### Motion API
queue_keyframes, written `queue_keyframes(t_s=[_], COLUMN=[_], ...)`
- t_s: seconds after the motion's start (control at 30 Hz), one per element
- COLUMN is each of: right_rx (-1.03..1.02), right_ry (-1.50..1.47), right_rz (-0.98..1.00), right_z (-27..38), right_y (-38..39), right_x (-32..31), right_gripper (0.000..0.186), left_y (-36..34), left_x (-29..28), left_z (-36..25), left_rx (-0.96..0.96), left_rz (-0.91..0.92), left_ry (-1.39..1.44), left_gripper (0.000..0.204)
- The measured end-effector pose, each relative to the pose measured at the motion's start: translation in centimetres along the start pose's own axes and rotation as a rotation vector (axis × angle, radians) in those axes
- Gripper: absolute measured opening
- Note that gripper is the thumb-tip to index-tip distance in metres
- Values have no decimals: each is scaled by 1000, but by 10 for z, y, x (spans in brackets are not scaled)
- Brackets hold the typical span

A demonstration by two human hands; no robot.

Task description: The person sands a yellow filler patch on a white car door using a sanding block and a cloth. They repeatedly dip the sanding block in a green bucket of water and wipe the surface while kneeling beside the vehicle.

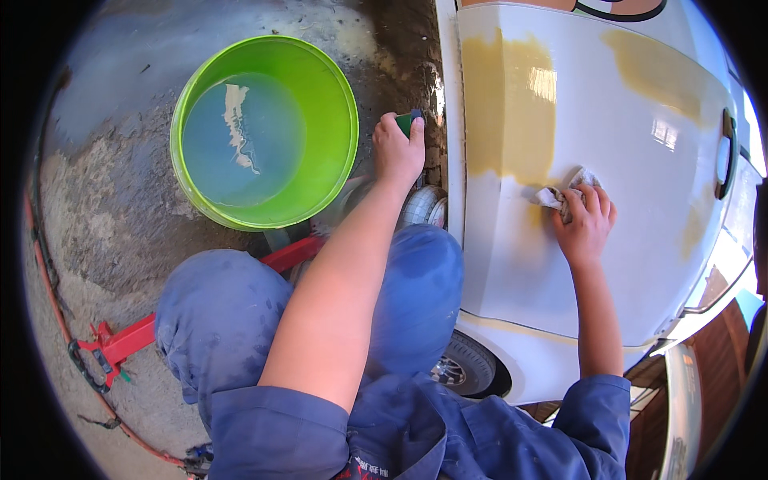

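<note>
My left hand (400, 152) is closed around a small block, green with a dark end (408, 122), between the bucket and the car; most of it is hidden by my fingers. Over on the white car door (512, 272), my right hand (586, 220) presses a crumpled, stained whitish rag (552, 198) against the panel. The rag lies just beside the lower edge of a large yellowish filler patch (512, 112). A second yellowish patch (652, 72) shows higher up on the same panel.
A bright green bucket (324, 104) holding cloudy water stands left of my left hand. Below it, a red metal frame (128, 340) extends past my knees. A hose (52, 300) runs along the left. The car's wheel (468, 364) and door handle (726, 152) are visible.
</note>
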State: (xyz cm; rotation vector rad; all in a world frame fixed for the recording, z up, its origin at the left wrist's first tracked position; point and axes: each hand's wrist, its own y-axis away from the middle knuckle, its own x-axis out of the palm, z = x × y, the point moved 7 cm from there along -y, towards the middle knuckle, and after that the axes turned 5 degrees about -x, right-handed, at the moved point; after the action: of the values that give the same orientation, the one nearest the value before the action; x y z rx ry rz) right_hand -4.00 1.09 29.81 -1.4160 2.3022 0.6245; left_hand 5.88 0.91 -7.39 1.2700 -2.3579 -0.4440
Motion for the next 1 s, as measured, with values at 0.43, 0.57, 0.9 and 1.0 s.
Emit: queue_keyframes(t_s=[0.43,0.57,0.9,1.0], right_rx=[48,25,-17,-36], right_ry=[16,38,33,18], right_rz=[29,14,-25,-35], right_z=[-4,-2,3,6], right_y=[1,1,-5,-8], right_x=[11,11,6,6], right_gripper=[35,37,40,40], left_y=[-4,-6,-7,-4], left_x=[-6,-2,-1,1], left_z=[-13,-12,-29,-45], left_rx=[-32,1,215,317], left_rz=[-70,-63,-90,-116], left_ry=[-14,5,58,151], left_gripper=[54,54,57,55])
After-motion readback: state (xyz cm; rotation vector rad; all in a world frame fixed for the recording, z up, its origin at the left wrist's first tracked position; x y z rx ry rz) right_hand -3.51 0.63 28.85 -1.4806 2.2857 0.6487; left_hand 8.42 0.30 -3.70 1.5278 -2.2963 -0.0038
